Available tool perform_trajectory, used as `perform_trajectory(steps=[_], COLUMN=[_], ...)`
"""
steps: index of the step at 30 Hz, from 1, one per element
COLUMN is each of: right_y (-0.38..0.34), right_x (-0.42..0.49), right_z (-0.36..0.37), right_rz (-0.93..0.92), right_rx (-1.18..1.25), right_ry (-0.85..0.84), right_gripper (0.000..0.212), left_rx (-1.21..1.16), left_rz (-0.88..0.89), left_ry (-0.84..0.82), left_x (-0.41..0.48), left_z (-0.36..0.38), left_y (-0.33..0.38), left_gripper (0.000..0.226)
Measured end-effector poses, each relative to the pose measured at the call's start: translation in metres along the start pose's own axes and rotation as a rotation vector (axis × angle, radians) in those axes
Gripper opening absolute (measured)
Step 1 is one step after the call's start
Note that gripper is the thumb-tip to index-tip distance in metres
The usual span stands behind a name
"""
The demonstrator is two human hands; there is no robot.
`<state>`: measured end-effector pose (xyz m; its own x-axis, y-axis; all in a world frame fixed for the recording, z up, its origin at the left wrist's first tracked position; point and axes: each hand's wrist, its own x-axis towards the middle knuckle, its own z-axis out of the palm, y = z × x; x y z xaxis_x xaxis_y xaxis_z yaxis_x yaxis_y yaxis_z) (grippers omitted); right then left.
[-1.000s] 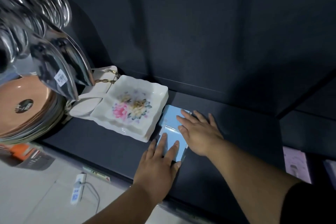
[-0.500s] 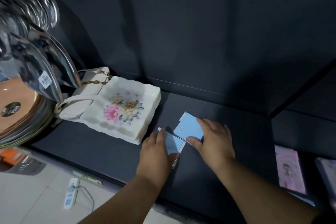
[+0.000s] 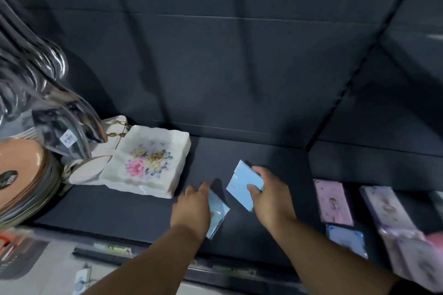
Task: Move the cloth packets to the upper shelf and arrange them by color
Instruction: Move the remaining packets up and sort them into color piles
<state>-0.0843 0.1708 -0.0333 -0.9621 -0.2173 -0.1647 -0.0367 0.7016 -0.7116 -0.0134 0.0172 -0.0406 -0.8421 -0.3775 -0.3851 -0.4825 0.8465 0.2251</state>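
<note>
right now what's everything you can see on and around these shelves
left blue packet: 1, light blue, dark shelf, right of dish
right blue packet: 1, light blue, same shelf, further right
dark shelf: 1, charcoal, centre
floral dish: 1, white with pink and yellow flowers, shelf left
handbag: 1, cream with gold chain, behind dish
steel ware: several, shiny, far left
copper-coloured plates: stack, far left
pink packet: 1, lower right shelf
lilac packets: at least 2, blurred, far right
small blue packet: 1, below pink one
left grip: on left blue packet, hold unclear
right grip: fingers curled round right blue packet
</note>
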Motion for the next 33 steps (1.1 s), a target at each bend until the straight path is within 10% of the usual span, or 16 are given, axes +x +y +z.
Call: perform_trajectory(steps=[15, 25, 33], right_y=[-0.079, -0.086, 0.007], right_x=[-0.077, -0.190, -0.298], right_z=[-0.107, -0.212, -0.327], right_rz=[-0.032, -0.210, -0.126], right_rx=[0.132, 0.276, 0.241], right_ry=[0.303, 0.452, 0.678], right_gripper=[0.046, 0.042, 0.039], left_rx=[-0.417, -0.645, -0.732], left_rz=[0.257, 0.515, 0.749], left_ry=[0.421, 0.797, 0.734], left_x=[-0.055, -0.166, -0.278], left_z=[-0.125, -0.161, -0.138], left_y=[0.047, 0.111, 0.229], left_gripper=[0.010, 0.015, 0.015])
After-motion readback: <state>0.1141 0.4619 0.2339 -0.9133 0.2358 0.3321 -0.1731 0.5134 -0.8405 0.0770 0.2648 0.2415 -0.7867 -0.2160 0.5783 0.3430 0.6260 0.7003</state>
